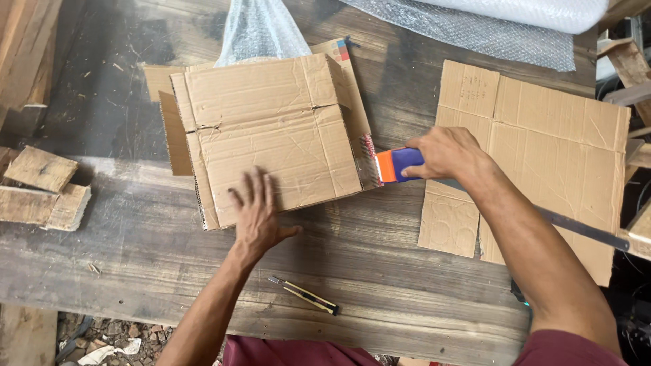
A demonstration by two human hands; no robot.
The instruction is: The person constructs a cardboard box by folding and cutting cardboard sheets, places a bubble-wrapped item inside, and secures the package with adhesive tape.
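The left hand (258, 217) lies flat, grip apart, on the cardboard box (271, 135). At its three o'clock, the right hand (444, 152), grip clamped, should press the tape dispenser (397, 164) firmly.

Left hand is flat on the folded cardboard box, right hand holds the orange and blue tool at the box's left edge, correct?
Not quite. In the head view the right hand holds the orange and blue tool at the cardboard box's right edge. The left hand does lie flat on it.
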